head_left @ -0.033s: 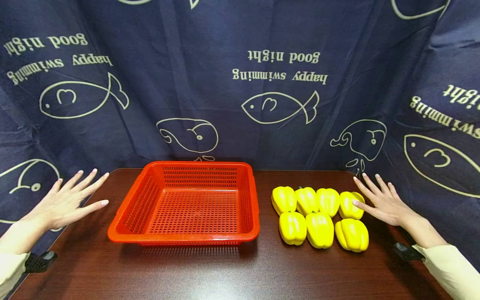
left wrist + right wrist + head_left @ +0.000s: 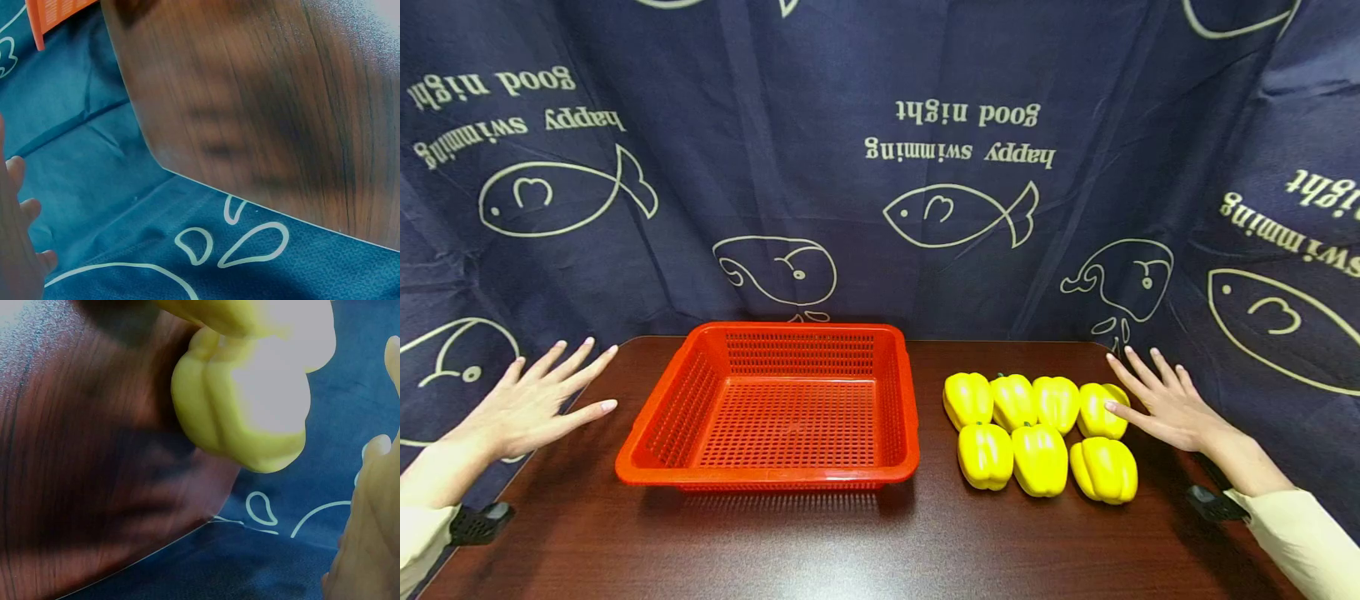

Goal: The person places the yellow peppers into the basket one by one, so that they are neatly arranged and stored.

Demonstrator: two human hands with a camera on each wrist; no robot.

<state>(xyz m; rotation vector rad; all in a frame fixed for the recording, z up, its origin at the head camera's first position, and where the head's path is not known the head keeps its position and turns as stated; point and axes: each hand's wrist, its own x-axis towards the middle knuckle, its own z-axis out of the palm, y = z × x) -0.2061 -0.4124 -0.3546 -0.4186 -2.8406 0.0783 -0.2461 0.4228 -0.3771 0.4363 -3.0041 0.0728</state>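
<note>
My left hand [image 2: 538, 404] is spread with straight fingers at the left side, apart from a red plastic basket [image 2: 673, 476] and holding nothing. On the right, my right hand [image 2: 1172, 406] also has its fingers spread and grips nothing. Its thumb overlaps the rearmost right yellow bell pepper [image 2: 1099, 419] in the head view; the right wrist view shows a gap between hand and peppers. Several yellow bell peppers [image 2: 1040, 461] lie in two rows between basket and right hand. Part of the left hand [image 2: 22, 231] edges into the left wrist view.
Everything sits on a dark brown wooden table [image 2: 925, 550]. A navy curtain [image 2: 820, 100] with white fish drawings and upside-down lettering hangs behind and around the sides. The basket's perforated floor [image 2: 793, 425] is bare.
</note>
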